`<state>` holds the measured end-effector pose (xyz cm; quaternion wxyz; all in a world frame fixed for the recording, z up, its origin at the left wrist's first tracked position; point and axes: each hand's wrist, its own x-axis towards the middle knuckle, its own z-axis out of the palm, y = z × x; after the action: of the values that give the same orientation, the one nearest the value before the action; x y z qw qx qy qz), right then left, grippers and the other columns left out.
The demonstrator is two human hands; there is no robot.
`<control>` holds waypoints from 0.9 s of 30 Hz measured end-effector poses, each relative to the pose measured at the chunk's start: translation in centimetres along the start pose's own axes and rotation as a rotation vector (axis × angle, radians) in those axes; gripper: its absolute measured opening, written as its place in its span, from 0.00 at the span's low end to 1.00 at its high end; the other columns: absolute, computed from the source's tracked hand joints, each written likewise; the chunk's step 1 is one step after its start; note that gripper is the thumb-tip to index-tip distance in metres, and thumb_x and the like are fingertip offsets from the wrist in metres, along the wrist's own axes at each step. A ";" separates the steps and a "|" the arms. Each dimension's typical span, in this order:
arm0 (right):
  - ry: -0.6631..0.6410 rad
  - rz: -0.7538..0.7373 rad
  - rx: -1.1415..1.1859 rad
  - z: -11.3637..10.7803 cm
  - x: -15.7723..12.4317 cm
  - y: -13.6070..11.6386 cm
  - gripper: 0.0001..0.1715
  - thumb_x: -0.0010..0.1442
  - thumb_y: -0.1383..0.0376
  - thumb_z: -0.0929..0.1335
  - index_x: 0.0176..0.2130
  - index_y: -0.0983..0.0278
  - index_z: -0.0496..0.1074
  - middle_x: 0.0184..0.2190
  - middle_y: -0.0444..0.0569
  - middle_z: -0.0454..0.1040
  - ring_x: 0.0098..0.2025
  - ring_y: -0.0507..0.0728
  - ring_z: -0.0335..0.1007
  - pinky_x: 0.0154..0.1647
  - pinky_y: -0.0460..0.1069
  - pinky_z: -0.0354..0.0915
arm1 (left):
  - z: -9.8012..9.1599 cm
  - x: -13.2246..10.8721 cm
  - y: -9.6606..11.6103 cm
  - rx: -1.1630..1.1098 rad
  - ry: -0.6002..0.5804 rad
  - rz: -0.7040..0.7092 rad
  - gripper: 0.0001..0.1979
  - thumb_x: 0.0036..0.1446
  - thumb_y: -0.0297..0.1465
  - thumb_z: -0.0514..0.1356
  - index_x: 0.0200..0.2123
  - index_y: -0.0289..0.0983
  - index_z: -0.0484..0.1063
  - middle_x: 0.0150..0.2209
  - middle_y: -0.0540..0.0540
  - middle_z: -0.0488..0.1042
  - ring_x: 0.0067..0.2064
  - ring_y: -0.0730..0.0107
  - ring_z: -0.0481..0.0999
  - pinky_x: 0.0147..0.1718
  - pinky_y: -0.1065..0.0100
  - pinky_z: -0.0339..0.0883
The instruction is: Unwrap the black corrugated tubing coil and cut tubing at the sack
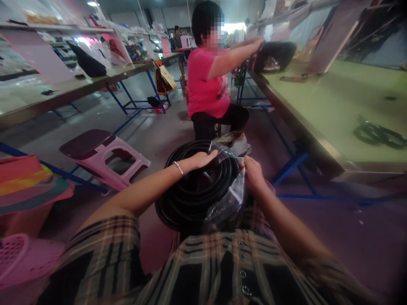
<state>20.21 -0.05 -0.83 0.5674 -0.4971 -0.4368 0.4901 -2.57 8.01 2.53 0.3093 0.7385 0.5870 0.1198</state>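
A large round coil of black cord-like material [178,199] lies in front of my body, its rings wound inside one another; its exact kind is unclear. Above it a clear plastic bag [227,203] stretches between my hands and hangs down over the coil's right side. My left hand [203,159] reaches across the top of the coil, thumb and fingers closed at the bag's left edge. On the other side, my right hand [253,171] pinches the bag's upper right edge, with its fingers curled in.
A co-worker in a pink shirt [206,84] sits ahead, arms on a dark bag [275,56]. The green-topped table [318,106] at right bears a dark coil [380,133]. At left are a plastic stool [92,146], a pink basket [28,258] and a long table [60,91].
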 end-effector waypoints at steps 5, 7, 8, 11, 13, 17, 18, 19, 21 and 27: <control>-0.086 0.132 0.112 1.0 -4.9 1.4 0.29 0.57 0.40 0.70 0.27 0.58 0.57 0.19 0.38 0.57 0.19 0.49 0.46 0.19 0.46 0.48 | -0.1 -2.2 1.8 0.173 0.045 0.272 0.36 0.66 0.61 0.47 0.35 0.36 0.78 0.35 0.39 0.80 0.42 0.54 0.79 0.48 0.59 0.70; -0.041 0.137 0.100 0.4 -5.9 2.3 0.29 0.57 0.39 0.70 0.28 0.58 0.59 0.20 0.38 0.60 0.20 0.50 0.50 0.20 0.46 0.50 | 1.3 -3.4 2.4 0.162 0.102 0.361 0.32 0.60 0.60 0.57 0.43 0.35 0.77 0.40 0.39 0.79 0.43 0.56 0.78 0.49 0.58 0.71; -0.024 0.118 0.067 -0.1 -6.0 2.7 0.28 0.57 0.39 0.69 0.29 0.58 0.59 0.21 0.39 0.61 0.21 0.51 0.52 0.21 0.46 0.53 | 2.2 -3.9 2.6 0.150 0.113 0.393 0.33 0.56 0.59 0.62 0.48 0.35 0.76 0.44 0.38 0.78 0.46 0.55 0.77 0.50 0.58 0.71; -0.004 0.009 -0.198 -2.0 -5.4 2.6 0.23 0.56 0.44 0.71 0.35 0.58 0.63 0.21 0.38 0.63 0.22 0.53 0.59 0.24 0.47 0.57 | 4.4 -4.7 3.0 0.100 0.124 0.375 0.41 0.49 0.56 0.70 0.58 0.34 0.71 0.52 0.36 0.73 0.54 0.50 0.74 0.57 0.53 0.70; -0.022 -0.059 -0.530 -2.9 -4.5 1.6 0.18 0.57 0.53 0.72 0.41 0.59 0.66 0.22 0.38 0.67 0.24 0.54 0.64 0.28 0.47 0.60 | 5.6 -4.7 3.3 0.060 0.116 0.312 0.44 0.48 0.54 0.71 0.62 0.35 0.68 0.54 0.35 0.71 0.57 0.48 0.73 0.60 0.51 0.69; -0.134 -0.157 -1.240 -2.5 -2.8 -0.9 0.17 0.63 0.65 0.68 0.52 0.63 0.71 0.35 0.51 0.80 0.38 0.60 0.76 0.39 0.49 0.63 | 7.1 -3.9 3.7 0.010 0.061 0.196 0.51 0.46 0.52 0.72 0.68 0.36 0.62 0.57 0.33 0.69 0.60 0.44 0.73 0.61 0.49 0.67; -0.170 -0.168 -1.363 -2.1 -2.4 -1.3 0.16 0.65 0.66 0.66 0.52 0.64 0.71 0.38 0.55 0.81 0.41 0.61 0.77 0.40 0.49 0.63 | 7.4 -3.6 3.8 -0.004 0.057 0.164 0.53 0.46 0.51 0.73 0.69 0.35 0.59 0.58 0.33 0.69 0.60 0.44 0.74 0.61 0.50 0.67; -0.198 -0.182 -1.458 -1.7 -2.0 -1.6 0.15 0.67 0.66 0.65 0.52 0.65 0.72 0.41 0.57 0.81 0.43 0.61 0.77 0.41 0.50 0.63 | 7.6 -3.4 3.8 -0.017 0.057 0.136 0.55 0.46 0.50 0.72 0.71 0.35 0.56 0.59 0.31 0.69 0.60 0.43 0.74 0.61 0.50 0.67; -0.215 -0.218 -1.576 -0.9 -1.2 -1.9 0.15 0.70 0.65 0.62 0.51 0.66 0.73 0.46 0.61 0.79 0.45 0.62 0.78 0.42 0.50 0.63 | 8.0 -2.9 3.8 -0.041 0.060 0.101 0.58 0.47 0.49 0.72 0.74 0.33 0.50 0.62 0.29 0.68 0.61 0.41 0.74 0.61 0.51 0.66; -0.201 -0.279 -1.615 0.4 2.1 -1.9 0.19 0.71 0.64 0.60 0.50 0.67 0.76 0.47 0.63 0.79 0.46 0.63 0.77 0.44 0.50 0.64 | 8.1 -2.5 3.8 -0.027 0.030 0.059 0.56 0.53 0.48 0.68 0.75 0.31 0.43 0.65 0.25 0.65 0.65 0.41 0.72 0.63 0.51 0.66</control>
<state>20.32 2.02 1.15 0.0492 -0.6468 -0.7611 -0.0078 4.11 2.65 -1.06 0.3068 0.7494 0.5679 0.1479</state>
